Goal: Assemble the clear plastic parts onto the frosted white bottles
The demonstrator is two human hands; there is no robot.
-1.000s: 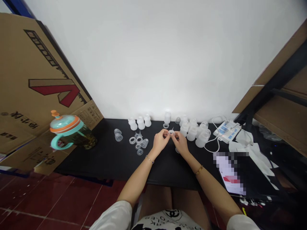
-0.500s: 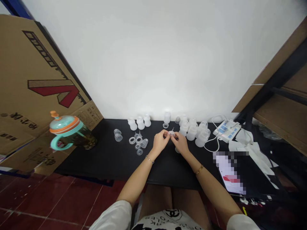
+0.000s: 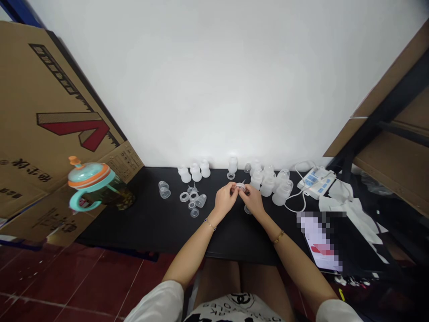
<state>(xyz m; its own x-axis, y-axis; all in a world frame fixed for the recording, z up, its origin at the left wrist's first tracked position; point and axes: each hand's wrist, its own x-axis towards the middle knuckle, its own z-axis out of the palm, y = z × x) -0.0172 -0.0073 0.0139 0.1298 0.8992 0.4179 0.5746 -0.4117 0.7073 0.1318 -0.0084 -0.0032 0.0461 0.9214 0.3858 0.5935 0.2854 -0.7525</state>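
Between the fingertips of both hands is a small white ring (image 3: 240, 185) with a pointed clear tip. My left hand (image 3: 226, 197) pinches its left side, and my right hand (image 3: 252, 198) grips its right side. Just beyond them, another ring (image 3: 231, 176) lies before a white bottle (image 3: 233, 164). A clear disc-like part (image 3: 247, 209) is partly hidden by my right hand. To the left lie several loose rings and clear teats (image 3: 193, 196). Several frosted bottles (image 3: 268, 184) stand to the right, some with clear caps.
On the black table (image 3: 150, 228), three white bottles (image 3: 195, 171) and clear caps (image 3: 164, 189) are left. A large jug (image 3: 97, 185) stands by a cardboard box (image 3: 50, 125). A power strip (image 3: 315, 181), white sheets and a tablet (image 3: 321, 243) are right.
The ring's pointed tip leans slightly more to the right. Both hands keep nearly the same pose, and the whole view has shifted very slightly.
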